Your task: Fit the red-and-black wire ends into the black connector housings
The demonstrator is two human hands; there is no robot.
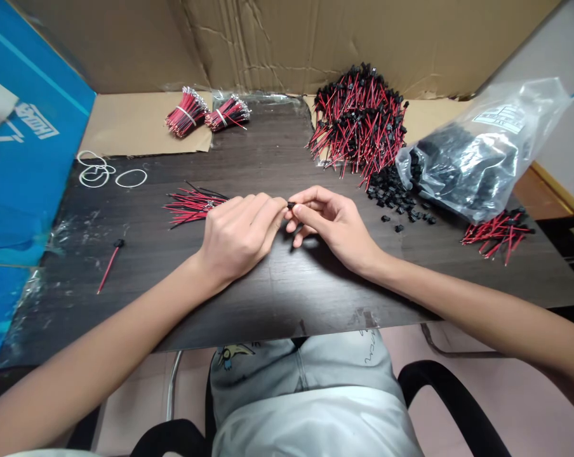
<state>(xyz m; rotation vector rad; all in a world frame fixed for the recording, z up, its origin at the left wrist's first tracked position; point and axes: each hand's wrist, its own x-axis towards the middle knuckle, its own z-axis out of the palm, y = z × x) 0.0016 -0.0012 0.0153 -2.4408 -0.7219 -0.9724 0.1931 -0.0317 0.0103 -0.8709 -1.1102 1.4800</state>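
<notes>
My right hand pinches a small black plastic connector housing between thumb and forefinger, its other fingers curled loosely below. Closed and palm down, my left hand meets it at the fingertips from the left; whatever its fingers grip is hidden. Just behind the left knuckles lies a loose bundle of red and black wires, partly covered by that hand. A heap of loose black connector housings lies beyond my right hand, beside a large pile of red and black wires with black connectors.
An open clear plastic bag of black parts lies at the right, near a small pile of connectored wires. Two banded wire bundles sit on cardboard at the back. White rubber bands and one connectored wire lie left.
</notes>
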